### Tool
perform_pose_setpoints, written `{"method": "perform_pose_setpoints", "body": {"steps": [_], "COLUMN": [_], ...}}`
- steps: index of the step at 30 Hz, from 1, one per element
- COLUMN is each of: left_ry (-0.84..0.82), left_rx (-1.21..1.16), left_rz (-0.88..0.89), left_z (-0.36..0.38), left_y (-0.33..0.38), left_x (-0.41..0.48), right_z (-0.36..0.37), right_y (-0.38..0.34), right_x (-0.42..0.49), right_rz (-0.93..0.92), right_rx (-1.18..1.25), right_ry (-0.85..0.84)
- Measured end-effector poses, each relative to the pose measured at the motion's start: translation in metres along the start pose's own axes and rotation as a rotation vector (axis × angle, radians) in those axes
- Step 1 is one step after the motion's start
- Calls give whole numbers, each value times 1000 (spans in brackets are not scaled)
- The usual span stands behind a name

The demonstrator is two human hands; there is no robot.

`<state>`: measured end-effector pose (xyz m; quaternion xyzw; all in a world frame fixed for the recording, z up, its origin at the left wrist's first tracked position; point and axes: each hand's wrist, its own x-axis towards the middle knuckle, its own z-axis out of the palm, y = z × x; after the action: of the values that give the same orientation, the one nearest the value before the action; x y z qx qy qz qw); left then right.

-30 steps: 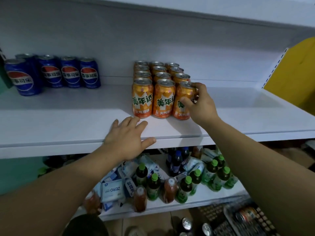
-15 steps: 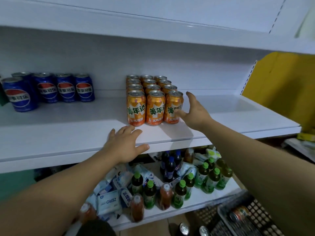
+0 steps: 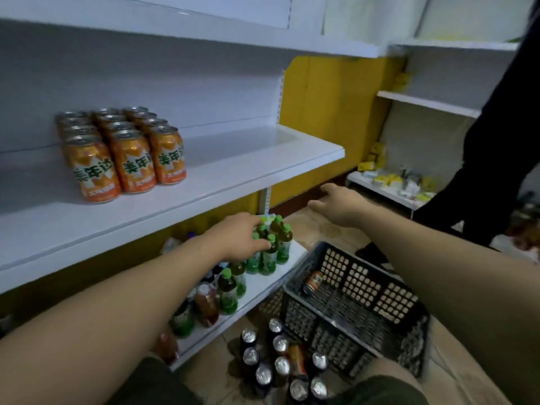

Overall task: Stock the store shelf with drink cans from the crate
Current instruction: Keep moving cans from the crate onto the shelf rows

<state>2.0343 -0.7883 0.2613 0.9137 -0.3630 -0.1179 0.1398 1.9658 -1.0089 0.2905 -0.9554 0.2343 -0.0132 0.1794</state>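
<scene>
Drink cans (image 3: 122, 153): an orange block, three across and several rows deep, stands upright on the white shelf (image 3: 233, 171) at your 10 o'clock, labels facing out. From the block toward 3 o'clock the shelf board is bare.

The dark crate (image 3: 365, 285) sits on the floor at your 5 o'clock. Only one orange can (image 3: 313, 282) shows inside it, lying on its side against the far wall. A cluster of floor cans (image 3: 280, 343) stands upright at 6 o'clock, just beside the crate's near-left corner.

Your right hand (image 3: 339, 206) hovers at 2 o'clock above the crate, palm down, fingers loosely spread, holding nothing. Your left hand (image 3: 233, 241) is near the centre, fingers relaxed and empty, in front of the green-capped bottles (image 3: 280, 244) on the lower shelf (image 3: 260, 285); whether it touches them cannot be told.

Judged progress: one product block is placed, and the crate looks almost emptied. The lone can and the floor cluster appear to be what is left. A person in dark clothing (image 3: 496, 141) stands at 3 o'clock.
</scene>
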Motion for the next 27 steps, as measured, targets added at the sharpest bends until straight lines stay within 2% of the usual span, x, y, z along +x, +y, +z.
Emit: {"method": "perform_pose_setpoints", "body": {"steps": [9, 15, 20, 27], "left_ry": [-314, -467, -533, -607], "left_rx": [-35, -31, -60, 42], "left_rz": [167, 139, 74, 22], "left_z": [79, 138, 193, 293], "left_y": [83, 102, 102, 80], "left_x": [42, 91, 154, 273], "right_z": [-2, 38, 78, 174], "right_y": [130, 194, 249, 330], "right_x": [-65, -76, -32, 90], "right_rz": [382, 548, 613, 593], "right_rx": [2, 110, 184, 246], "right_ry": [-14, -78, -204, -369]}}
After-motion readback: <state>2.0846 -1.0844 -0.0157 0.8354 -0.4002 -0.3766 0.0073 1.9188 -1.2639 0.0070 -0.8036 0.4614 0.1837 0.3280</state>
